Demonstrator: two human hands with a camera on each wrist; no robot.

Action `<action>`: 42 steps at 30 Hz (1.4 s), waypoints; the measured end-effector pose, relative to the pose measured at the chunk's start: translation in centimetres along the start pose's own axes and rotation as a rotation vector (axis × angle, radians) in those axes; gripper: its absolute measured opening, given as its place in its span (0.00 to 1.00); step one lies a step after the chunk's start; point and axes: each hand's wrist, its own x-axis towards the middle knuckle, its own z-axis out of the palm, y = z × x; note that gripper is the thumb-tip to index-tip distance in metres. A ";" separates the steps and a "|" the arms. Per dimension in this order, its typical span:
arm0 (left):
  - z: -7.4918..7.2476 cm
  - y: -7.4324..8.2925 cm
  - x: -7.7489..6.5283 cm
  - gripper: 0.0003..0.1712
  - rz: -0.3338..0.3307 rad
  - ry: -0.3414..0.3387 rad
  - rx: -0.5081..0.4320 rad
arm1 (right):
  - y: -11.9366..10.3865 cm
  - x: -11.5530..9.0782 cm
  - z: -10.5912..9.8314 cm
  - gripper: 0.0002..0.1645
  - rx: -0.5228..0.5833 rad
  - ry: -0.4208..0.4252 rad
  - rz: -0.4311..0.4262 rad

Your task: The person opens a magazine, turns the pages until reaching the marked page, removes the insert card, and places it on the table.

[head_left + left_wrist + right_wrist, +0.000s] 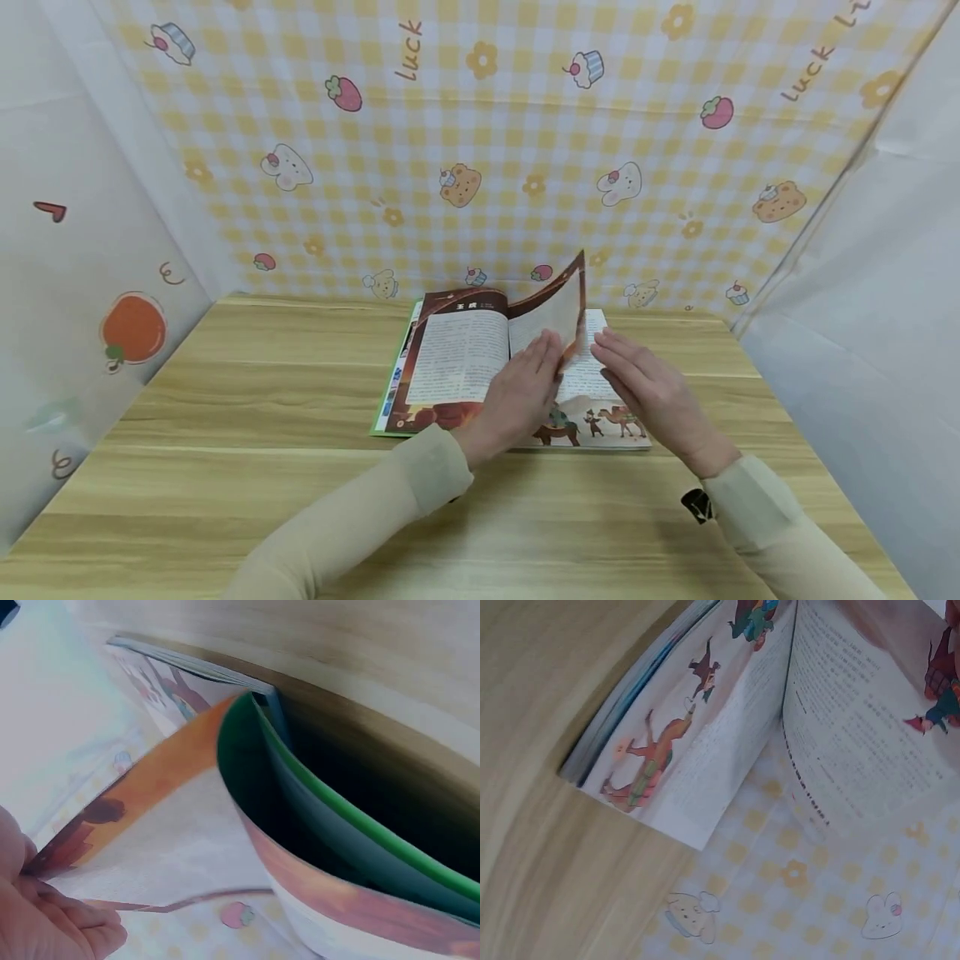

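Note:
An open illustrated book (pixel 457 358) lies on the wooden table, with one page (pixel 553 310) raised and curving up from the middle. My left hand (pixel 517 396) reaches across the book and pinches the lower outer corner of that page; in the left wrist view, the left hand (pixel 52 915) has the corner between thumb and fingers. To the right, my right hand (pixel 656 400) hovers over the book's right edge with fingers fairly straight, holding nothing. Camel drawings (pixel 649 761) run along the bottom of the right-hand page in the right wrist view.
The wooden table (pixel 247 400) extends around the book. Behind it hangs a yellow checked cloth (pixel 390 150) with cartoon prints. Pale sheets stand as walls at the left (pixel 67 275) and right (pixel 862 292).

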 end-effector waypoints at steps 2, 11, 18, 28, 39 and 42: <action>-0.3 -0.8 -0.2 0.32 -0.067 -0.044 -0.073 | 0.2 -0.6 -0.2 0.21 0.024 -0.010 0.048; -0.8 -5.1 -1.3 0.31 -0.413 0.030 -0.514 | 0.9 -5.5 -0.6 0.17 0.030 -0.390 0.245; -0.6 -7.0 -2.0 0.37 -0.520 0.031 -0.509 | 1.1 -8.0 -0.7 0.32 0.152 -0.744 0.449; 0.5 -9.2 -4.9 0.33 -0.258 -0.188 -0.027 | 1.9 -9.2 -0.8 0.32 0.234 -0.784 0.447; 1.5 -9.1 -6.2 0.38 -0.159 -0.483 0.245 | 2.4 -8.8 -1.1 0.27 0.314 -0.814 0.470; 1.5 -9.0 -6.5 0.33 -0.170 -0.515 0.250 | 2.5 -8.6 -1.4 0.25 0.332 -0.847 0.500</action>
